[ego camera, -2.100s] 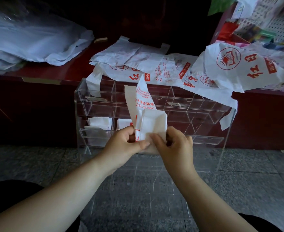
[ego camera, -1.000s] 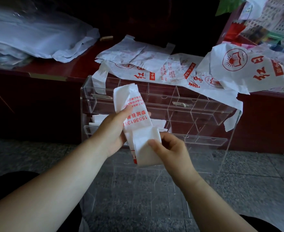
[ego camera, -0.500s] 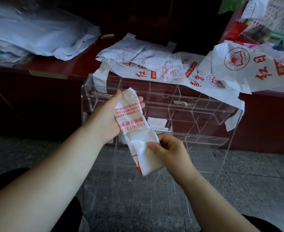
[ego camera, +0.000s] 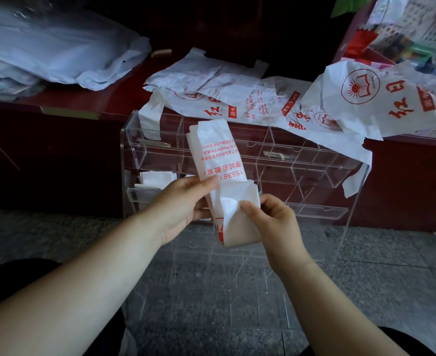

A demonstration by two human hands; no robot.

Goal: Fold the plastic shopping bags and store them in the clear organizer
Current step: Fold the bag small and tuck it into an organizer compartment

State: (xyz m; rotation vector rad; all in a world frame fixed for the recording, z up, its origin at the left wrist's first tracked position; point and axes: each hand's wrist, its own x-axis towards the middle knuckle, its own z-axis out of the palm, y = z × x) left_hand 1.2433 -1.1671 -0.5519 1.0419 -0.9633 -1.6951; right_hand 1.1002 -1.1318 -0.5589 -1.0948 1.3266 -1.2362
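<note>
Closest in, a grey stone floor (ego camera: pixel 391 265) under two bare arms. Just above, a long folded plastic bag (ego camera: pixel 215 152), white with red print, pinched between both hands. Gripped at its left edge by the left hand (ego camera: pixel 183 201), thumb on the front. Gripped at the thick bottom fold by the right hand (ego camera: pixel 270 219), thumb on top, fingers curled behind. Sticking up tall past both hands, right in front of the clear organizer (ego camera: pixel 276 160). Inside a left slot, small folded bags (ego camera: pixel 155 179). Behind, a dark red table (ego camera: pixel 65 98) with loose printed bags (ego camera: pixel 237 98) hanging over its edge.
</note>
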